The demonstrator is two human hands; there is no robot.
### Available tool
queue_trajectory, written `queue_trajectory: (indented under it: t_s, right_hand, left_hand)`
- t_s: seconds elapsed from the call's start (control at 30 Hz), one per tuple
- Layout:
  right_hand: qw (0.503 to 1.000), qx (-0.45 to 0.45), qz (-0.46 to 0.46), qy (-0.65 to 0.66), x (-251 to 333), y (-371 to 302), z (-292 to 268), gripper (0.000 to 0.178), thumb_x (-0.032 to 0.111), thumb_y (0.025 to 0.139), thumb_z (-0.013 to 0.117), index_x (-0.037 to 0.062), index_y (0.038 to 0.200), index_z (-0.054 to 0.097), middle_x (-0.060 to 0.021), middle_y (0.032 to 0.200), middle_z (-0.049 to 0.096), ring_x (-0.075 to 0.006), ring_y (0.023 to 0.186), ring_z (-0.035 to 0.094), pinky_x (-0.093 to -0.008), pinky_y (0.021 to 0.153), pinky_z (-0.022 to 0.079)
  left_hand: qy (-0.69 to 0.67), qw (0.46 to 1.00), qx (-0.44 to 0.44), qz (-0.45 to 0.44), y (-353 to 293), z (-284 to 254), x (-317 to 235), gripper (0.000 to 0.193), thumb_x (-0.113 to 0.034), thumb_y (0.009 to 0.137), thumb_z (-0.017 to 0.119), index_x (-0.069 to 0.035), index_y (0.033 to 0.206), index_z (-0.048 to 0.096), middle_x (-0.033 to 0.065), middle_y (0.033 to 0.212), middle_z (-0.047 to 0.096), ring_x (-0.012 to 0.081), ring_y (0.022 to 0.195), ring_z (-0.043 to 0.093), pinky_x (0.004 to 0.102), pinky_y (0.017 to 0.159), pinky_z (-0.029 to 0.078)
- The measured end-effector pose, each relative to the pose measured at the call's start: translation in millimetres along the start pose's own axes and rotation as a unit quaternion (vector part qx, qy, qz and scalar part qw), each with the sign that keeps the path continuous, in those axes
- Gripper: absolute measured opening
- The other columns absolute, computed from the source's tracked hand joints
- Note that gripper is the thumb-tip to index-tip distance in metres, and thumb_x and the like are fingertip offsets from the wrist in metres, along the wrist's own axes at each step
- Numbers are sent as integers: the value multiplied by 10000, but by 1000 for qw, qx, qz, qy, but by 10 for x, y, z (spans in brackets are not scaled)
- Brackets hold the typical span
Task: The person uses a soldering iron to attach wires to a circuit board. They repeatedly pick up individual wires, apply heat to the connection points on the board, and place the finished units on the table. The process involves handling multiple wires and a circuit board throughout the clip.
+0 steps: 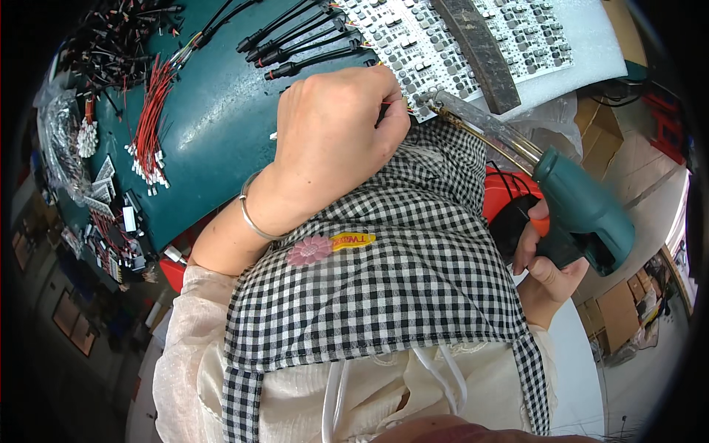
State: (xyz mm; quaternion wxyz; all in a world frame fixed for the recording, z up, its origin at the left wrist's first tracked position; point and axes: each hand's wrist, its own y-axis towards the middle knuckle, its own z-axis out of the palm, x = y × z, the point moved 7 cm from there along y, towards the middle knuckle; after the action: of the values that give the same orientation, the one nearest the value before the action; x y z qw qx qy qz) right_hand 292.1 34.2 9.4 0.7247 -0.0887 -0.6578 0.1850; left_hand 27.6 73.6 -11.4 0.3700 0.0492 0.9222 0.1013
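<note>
My left hand (pixel 336 122) is closed in a pinch at the near corner of a white circuit board panel (pixel 402 44). A bit of thin wire (pixel 385 105) shows between its thumb and fingers; the rest is hidden by the hand. In my right hand (pixel 550 277) is a green soldering gun (pixel 583 203), gripped by its handle. Its metal tubes slant up and left, and the tip comes close to the board's near edge, just right of my left hand. Several black cables with plugs (pixel 295 55) lie along the panel's left side, their thin wires at its edge.
A dark flat bar (pixel 484 55) lies across the panel, which rests on white foam (pixel 598 55). On the green table (pixel 214 111) are red wires with white connectors (pixel 153 118), a heap of black cables (pixel 122 44) and plastic bags (pixel 63 140). Cardboard boxes (pixel 620 310) stand at the right.
</note>
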Motion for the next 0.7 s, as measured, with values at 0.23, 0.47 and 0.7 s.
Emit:
queue_trajectory:
  t_s: [0.23, 0.47, 0.7]
  right_hand:
    - [1000, 19, 5, -5, 5, 3, 48, 516, 81, 630, 807, -104, 1049, 570, -155, 896, 625, -174, 557, 537, -273, 492, 426]
    - [994, -55, -7, -89, 19, -40, 70, 655, 249, 602, 856, -89, 1040, 507, -115, 771, 541, -135, 473, 504, -229, 391, 382]
    - [994, -15, 23, -104, 33, -60, 0, 573, 24, 548, 835, -18, 1068, 598, -143, 897, 640, -187, 677, 595, -273, 572, 470]
  left_hand:
    - [29, 999, -21, 10, -20, -5, -43, 107, -43, 693, 685, -73, 639, 598, 10, 479, 465, 126, 379, 436, 269, 385, 341]
    - [25, 999, -19, 18, -3, 5, -53, 111, -37, 681, 682, -69, 630, 589, 11, 475, 458, 131, 377, 433, 272, 383, 336]
    - [32, 999, -19, 22, -4, 0, -49, 111, -36, 680, 679, -64, 625, 587, 13, 469, 456, 129, 374, 429, 271, 380, 332]
